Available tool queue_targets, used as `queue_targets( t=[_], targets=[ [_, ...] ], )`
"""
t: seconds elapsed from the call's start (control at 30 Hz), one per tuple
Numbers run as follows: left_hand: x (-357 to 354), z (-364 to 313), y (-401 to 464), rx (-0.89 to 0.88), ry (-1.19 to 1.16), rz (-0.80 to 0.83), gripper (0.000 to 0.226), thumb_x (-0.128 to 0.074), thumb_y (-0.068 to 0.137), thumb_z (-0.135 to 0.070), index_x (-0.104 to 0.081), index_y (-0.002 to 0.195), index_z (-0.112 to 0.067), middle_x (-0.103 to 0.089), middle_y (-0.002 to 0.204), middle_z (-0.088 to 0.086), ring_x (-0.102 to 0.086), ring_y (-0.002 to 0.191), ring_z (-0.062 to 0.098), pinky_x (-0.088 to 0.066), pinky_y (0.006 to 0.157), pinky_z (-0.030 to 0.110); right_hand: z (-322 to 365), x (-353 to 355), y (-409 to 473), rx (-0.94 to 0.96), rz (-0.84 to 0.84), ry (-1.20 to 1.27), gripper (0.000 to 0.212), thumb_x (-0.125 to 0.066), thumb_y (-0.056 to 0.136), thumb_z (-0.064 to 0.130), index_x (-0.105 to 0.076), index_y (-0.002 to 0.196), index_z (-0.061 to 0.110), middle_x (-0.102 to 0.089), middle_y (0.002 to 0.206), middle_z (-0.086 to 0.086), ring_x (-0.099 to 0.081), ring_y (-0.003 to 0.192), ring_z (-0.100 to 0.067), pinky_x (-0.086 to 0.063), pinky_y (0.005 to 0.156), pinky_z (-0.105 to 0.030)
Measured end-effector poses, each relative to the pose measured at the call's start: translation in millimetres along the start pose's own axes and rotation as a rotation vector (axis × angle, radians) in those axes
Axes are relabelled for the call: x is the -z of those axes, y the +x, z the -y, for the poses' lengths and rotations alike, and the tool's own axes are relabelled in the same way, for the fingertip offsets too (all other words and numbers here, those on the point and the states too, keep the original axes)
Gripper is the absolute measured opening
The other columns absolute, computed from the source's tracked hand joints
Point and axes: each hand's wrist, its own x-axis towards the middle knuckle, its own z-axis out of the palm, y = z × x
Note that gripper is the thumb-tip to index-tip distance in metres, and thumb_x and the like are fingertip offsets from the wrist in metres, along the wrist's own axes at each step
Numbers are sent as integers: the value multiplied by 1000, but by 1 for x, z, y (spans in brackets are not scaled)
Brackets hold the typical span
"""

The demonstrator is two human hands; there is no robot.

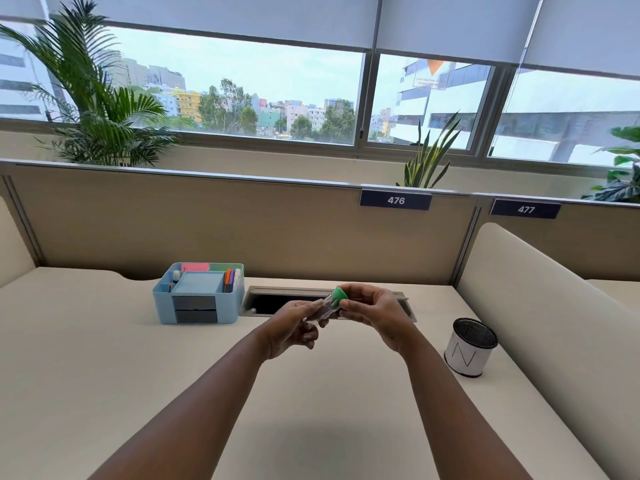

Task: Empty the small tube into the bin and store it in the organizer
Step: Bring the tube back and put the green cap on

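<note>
**Cap still on, bin well off to the side**

Both hands are raised above the middle of the tabletop (104,358), meeting over the cable slot (263,301) near the far edge. The left hand (294,327) has its fingers curled around the clear body of the small tube (323,308), which lies tilted, its capped end up and to the right. The right hand (374,315) pinches the green cap (340,294) between thumb and fingertips, as if to twist or pull it off. I cannot tell what is inside the tube; the plastic is clear and blurred against the fingers.

The bin (471,346), a round container with a dark mesh rim, stands toward the right edge of the tabletop, well apart from the hands. The blue organizer (199,294) sits to the left near the far edge, its compartments already holding pens and coloured notes.

From where I stand, the risk is in opening the tube here. If the cap comes free with a jerk while the tube is tilted, the contents could scatter on the tabletop or drop into the open cable slot directly below, where they would be hard to recover. The cap itself is small and could slip from the pinch. Carrying the tube over the bin before opening seems the safer order.
</note>
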Motion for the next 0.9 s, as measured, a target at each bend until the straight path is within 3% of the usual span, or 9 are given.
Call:
queue_targets(
  t=[0.1, 0.33, 0.63, 0.9],
  targets=[
    [1, 1, 0, 29, -47, 13, 30, -36, 98, -28, -59, 85, -12, -48, 69, 2, -35, 37, 4, -38, 36, 15, 8, 6, -1, -4, 41, -78, 25, -64, 74, -11, -65, 88, 10, -69, 82, -6, -69, 67, -7, -58, 64, -17],
    [-1, 0, 4, 26, 83, -9, 24, -44, 95, -24, -60, 80, -14, -48, 71, 3, -38, 48, 7, -39, 37, 14, 10, 10, -1, -23, -12, -229, 28, -66, 73, -10, -58, 100, -11, -65, 80, -10, -66, 58, -3, -58, 60, -16],
    [-1, -2, 6, -13, 130, -29, 23, -49, 94, -18, -64, 76, -18, -50, 72, 3, -39, 46, 4, -36, 40, 14, 8, 7, -1, -2, -82, -287, 28, -68, 71, -11, -59, 98, -14, -65, 76, -7, -65, 52, 0, -56, 55, -13],
    [1, 3, 11, 58, 92, -2, 27, -43, 96, -27, -60, 80, -14, -46, 70, 2, -30, 38, 2, -28, 37, 12, 1, 4, 1, -34, -90, -225, 29, -66, 73, -11, -57, 100, -17, -63, 91, -22, -65, 51, -5, -57, 59, -16]
  ],
)
